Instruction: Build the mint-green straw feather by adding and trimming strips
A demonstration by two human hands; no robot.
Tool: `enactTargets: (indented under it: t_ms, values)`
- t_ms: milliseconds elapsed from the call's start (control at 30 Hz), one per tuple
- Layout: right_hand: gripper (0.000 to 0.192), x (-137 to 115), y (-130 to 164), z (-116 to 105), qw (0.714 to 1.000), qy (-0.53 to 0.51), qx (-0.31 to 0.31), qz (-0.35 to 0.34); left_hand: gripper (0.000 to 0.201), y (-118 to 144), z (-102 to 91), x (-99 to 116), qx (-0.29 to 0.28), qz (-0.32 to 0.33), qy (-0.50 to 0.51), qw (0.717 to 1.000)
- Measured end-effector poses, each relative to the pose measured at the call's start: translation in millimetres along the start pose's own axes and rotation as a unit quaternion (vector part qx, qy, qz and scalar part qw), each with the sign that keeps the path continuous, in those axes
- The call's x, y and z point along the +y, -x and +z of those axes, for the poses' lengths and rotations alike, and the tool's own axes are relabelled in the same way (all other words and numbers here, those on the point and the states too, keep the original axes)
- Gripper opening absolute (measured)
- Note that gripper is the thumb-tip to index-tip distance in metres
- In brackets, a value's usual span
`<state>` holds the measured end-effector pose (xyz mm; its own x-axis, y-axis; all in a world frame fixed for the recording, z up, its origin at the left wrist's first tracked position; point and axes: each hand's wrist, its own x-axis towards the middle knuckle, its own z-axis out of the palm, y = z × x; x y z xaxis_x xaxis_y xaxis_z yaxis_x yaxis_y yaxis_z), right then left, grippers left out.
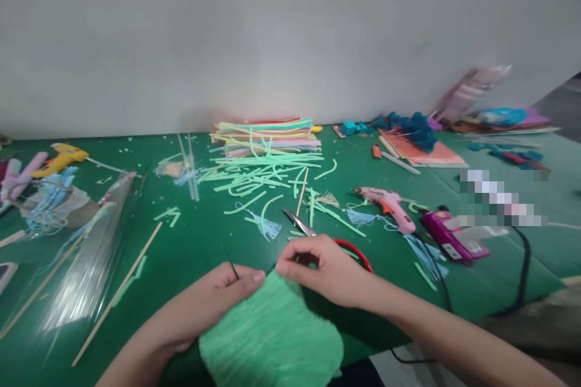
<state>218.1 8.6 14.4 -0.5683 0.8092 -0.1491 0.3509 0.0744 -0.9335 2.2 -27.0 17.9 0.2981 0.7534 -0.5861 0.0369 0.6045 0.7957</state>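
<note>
A light green, fan-shaped piece [276,338] with a fuzzy, ribbed surface hangs below my hands, its narrow top between my fingertips. My left hand [222,293] is closed in a pinch at the left of that top. A thin dark cord [235,272] sticks up from its fingers, and a short dark stretch shows between the two hands. Thumb and forefinger of my right hand [322,269] pinch the top of the green piece. Scissors [302,222] with red handles lie just beyond my right hand, partly hidden by it.
Green chenille stems [254,172] are scattered before a multicoloured bundle [267,136]. At right lie a pink glue gun [390,205], a purple box [454,236] and blue tassels [424,254]. A yellow glue gun [61,159], clear wrap [91,260] and wooden stick [118,293] occupy the left.
</note>
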Motion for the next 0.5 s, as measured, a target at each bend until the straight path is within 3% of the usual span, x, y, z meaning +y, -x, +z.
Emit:
enactTargets:
  t_ms: [100, 200, 267, 300, 367, 433, 500]
  values:
    - [0.034, -12, -4, -22, 0.998, 0.002, 0.055, -0.026, 0.025, -4, -5.7, 2, 0.037, 0.004, 0.115, 0.993]
    - [0.034, -18, 3, -41, 0.968, 0.030, 0.244, -0.058, 0.028, -9, -10.0, 4, 0.141, 0.087, 0.254, 0.953]
    - [0.035, -13, 12, -40, 0.926, 0.016, 0.372, -0.065, 0.032, -11, -8.4, 6, 0.167, 0.153, 0.318, 0.921]
    - [0.038, -9, 16, -34, 0.912, -0.009, 0.407, -0.056, 0.034, -11, -5.7, 8, 0.169, 0.184, 0.341, 0.906]
    - [0.052, 2, 23, -12, 0.910, -0.094, 0.403, -0.010, 0.037, -11, 2.8, 11, 0.167, 0.232, 0.378, 0.881]
    - [0.064, 10, 28, 15, 0.909, -0.225, 0.347, 0.057, 0.038, -10, 14.4, 13, 0.176, 0.262, 0.412, 0.855]
    - [0.066, 13, 28, 39, 0.888, -0.362, 0.266, 0.098, 0.039, -8, 27.0, 14, 0.180, 0.278, 0.430, 0.840]
